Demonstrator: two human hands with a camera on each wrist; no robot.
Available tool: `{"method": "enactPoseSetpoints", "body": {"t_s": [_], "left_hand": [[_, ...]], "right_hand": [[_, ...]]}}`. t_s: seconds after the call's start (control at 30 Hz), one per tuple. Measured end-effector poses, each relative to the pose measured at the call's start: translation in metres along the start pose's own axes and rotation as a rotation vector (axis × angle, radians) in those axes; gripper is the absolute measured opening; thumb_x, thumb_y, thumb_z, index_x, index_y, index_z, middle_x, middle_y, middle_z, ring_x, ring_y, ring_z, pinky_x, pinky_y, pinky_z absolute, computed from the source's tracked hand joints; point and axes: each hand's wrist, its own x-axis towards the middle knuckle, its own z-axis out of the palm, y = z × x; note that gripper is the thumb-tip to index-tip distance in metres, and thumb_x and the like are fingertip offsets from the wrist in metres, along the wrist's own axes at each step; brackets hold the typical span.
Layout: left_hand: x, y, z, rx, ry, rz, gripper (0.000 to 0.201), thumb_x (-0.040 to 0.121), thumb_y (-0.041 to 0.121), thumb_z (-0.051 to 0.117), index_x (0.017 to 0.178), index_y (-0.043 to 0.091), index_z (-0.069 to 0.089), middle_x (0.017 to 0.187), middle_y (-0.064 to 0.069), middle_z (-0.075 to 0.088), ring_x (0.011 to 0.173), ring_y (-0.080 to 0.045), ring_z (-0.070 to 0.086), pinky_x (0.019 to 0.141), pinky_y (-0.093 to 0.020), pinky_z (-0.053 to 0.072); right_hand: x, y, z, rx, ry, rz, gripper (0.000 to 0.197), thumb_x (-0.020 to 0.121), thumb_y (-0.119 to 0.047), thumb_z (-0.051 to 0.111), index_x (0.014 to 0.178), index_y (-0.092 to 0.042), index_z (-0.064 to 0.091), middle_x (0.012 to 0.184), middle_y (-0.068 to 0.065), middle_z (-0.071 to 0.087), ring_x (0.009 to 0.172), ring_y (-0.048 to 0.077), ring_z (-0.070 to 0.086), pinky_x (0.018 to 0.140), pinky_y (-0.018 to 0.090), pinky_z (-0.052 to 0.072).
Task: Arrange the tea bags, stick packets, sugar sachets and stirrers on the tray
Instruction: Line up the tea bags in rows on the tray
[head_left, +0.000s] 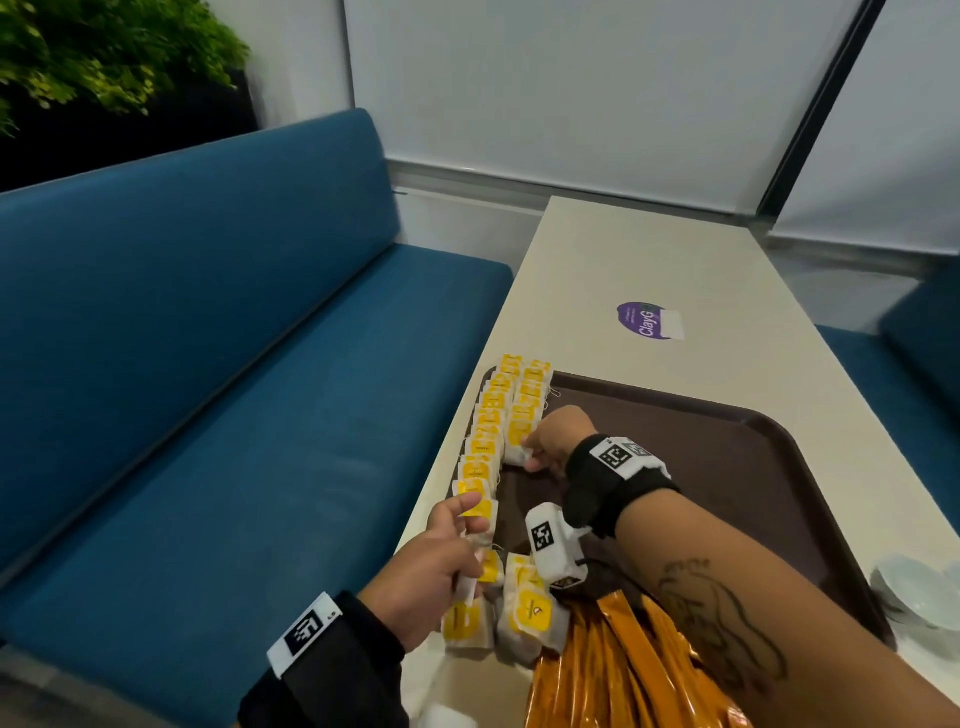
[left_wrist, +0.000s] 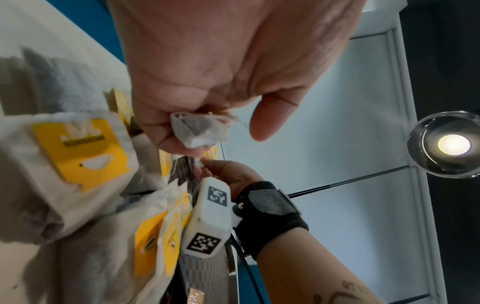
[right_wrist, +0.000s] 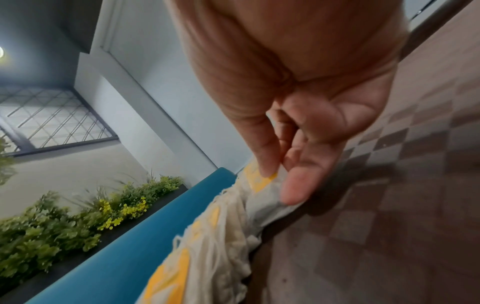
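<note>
A brown tray (head_left: 727, 467) lies on the cream table. Two rows of tea bags (head_left: 493, 415) with yellow tags run along the tray's left edge. My right hand (head_left: 530, 457) pinches the nearest tea bag (head_left: 517, 449) of the inner row between thumb and finger; the right wrist view shows that right hand (right_wrist: 280, 185) pinching the bag's tag edge. My left hand (head_left: 462, 545) is at the near end of the outer row. Its fingers curl round a crumpled tea bag (left_wrist: 197, 131). Loose tea bags (head_left: 530, 618) and orange stick packets (head_left: 623, 670) lie at the tray's near corner.
A blue bench (head_left: 234, 389) runs along the table's left side. Beyond the tray a purple sticker (head_left: 647, 321) is stuck on the table (head_left: 623, 249). A pale dish (head_left: 919, 592) sits off the tray's right corner. Plants (head_left: 104, 52) stand behind the bench.
</note>
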Motion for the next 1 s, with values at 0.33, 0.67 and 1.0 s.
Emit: {"method": "enactPoseSetpoints", "body": {"t_s": [0.33, 0.67, 1.0], "left_hand": [[0.004, -0.003, 0.000, 0.286, -0.011, 0.049, 0.078, 0.078, -0.022, 0.044, 0.128, 0.034, 0.025, 0.115, 0.007, 0.043, 0.105, -0.015, 0.050, 0.057, -0.018, 0.043], [-0.016, -0.001, 0.009, 0.392, -0.073, 0.173, 0.085, 0.077, -0.016, 0.059, 0.133, 0.036, 0.023, 0.118, 0.003, 0.051, 0.094, -0.012, 0.058, 0.068, -0.019, 0.047], [-0.034, -0.008, 0.022, 0.499, -0.076, 0.296, 0.037, 0.080, 0.000, 0.067, 0.109, 0.020, 0.057, 0.098, 0.003, 0.062, 0.085, -0.011, 0.060, 0.071, -0.020, 0.049]], "right_hand": [[-0.019, -0.009, -0.009, -0.161, 0.016, -0.090, 0.017, 0.080, -0.015, 0.074, 0.084, -0.002, 0.063, 0.079, 0.013, 0.063, 0.065, 0.023, 0.060, 0.071, 0.033, 0.055], [-0.145, 0.016, -0.017, -0.251, -0.308, -0.278, 0.022, 0.076, -0.038, 0.075, 0.080, -0.017, 0.068, 0.067, -0.005, 0.064, 0.056, 0.003, 0.054, 0.053, 0.019, 0.038], [-0.187, 0.051, -0.003, 0.004, -0.144, -0.346, 0.007, 0.078, -0.012, 0.074, 0.079, -0.011, 0.067, 0.081, 0.006, 0.068, 0.073, 0.010, 0.062, 0.074, 0.023, 0.053]]}}
